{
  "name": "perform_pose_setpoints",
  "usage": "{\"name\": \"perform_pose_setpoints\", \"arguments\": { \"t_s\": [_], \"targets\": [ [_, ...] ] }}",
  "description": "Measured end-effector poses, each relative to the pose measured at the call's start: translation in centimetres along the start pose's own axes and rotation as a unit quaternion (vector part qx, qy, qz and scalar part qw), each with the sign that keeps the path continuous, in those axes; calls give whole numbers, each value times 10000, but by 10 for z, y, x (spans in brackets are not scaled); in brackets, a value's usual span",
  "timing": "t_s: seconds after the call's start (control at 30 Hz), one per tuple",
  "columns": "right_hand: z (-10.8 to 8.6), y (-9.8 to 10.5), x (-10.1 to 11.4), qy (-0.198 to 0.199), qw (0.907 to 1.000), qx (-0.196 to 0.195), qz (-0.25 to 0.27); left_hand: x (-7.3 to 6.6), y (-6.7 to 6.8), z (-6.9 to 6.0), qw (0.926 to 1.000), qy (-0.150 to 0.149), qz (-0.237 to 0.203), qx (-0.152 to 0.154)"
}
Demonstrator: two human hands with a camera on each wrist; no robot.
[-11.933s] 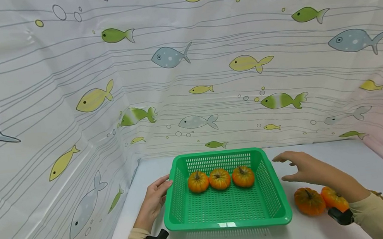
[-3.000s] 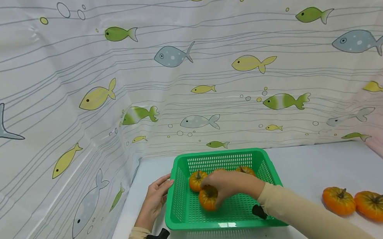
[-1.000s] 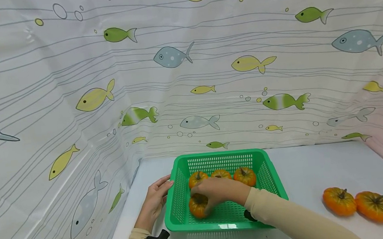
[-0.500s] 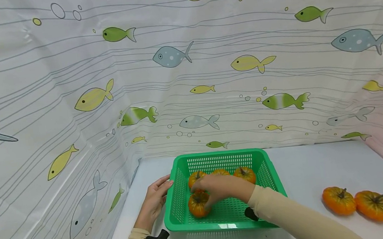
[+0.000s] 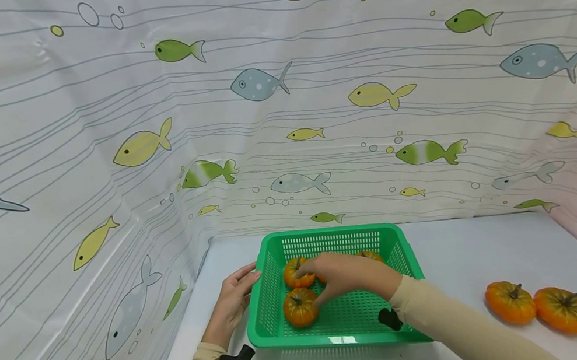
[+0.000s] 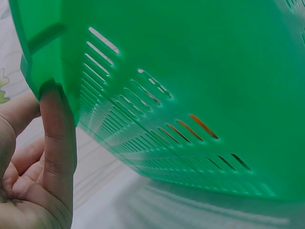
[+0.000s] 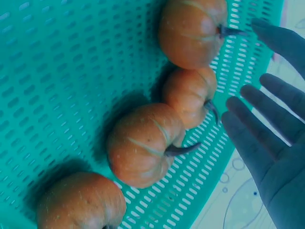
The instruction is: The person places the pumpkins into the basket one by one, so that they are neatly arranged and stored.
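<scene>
A green basket (image 5: 337, 341) holds a back row of three small orange pumpkins, with another pumpkin (image 5: 301, 308) in front of the left one (image 5: 296, 274). My right hand (image 5: 346, 273) hovers over the basket with fingers spread, holding nothing, and hides most of the middle pumpkin. In the right wrist view that hand (image 7: 276, 129) is apart from the pumpkins (image 7: 143, 145). My left hand (image 5: 230, 306) grips the basket's left rim; in the left wrist view its fingers (image 6: 58, 143) reach under the rim.
Two more orange pumpkins (image 5: 510, 302) (image 5: 564, 310) lie side by side on the white table (image 5: 455, 262), right of the basket. A fish-patterned sheet (image 5: 327, 99) stands behind the table and along its left side.
My right hand has let go of the front-left pumpkin and moved up and to the right. That pumpkin went from the basket's middle to the left beforehand. My left hand has stayed put.
</scene>
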State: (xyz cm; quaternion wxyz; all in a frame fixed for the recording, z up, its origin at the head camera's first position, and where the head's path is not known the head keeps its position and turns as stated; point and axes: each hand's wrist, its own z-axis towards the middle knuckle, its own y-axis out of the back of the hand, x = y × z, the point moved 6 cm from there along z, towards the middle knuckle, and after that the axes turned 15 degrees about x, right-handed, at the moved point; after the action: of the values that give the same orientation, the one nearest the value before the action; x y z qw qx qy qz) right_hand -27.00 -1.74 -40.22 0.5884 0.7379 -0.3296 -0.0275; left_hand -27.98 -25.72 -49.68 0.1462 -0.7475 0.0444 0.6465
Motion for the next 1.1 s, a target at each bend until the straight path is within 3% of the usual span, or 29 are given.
{"name": "perform_pose_setpoints", "arguments": {
  "t_s": [0.43,0.77,1.1],
  "targets": [
    [-43,16,-21,-138,9969,-482,602,0,1,0,10000,-8,-45,5],
    [-75,20,-35,-311,9960,-693,472,-1,0,1,10000,-42,-76,44],
    [-118,14,-58,-600,9913,-872,783,0,2,1,9999,-32,-89,49]
  ]
}}
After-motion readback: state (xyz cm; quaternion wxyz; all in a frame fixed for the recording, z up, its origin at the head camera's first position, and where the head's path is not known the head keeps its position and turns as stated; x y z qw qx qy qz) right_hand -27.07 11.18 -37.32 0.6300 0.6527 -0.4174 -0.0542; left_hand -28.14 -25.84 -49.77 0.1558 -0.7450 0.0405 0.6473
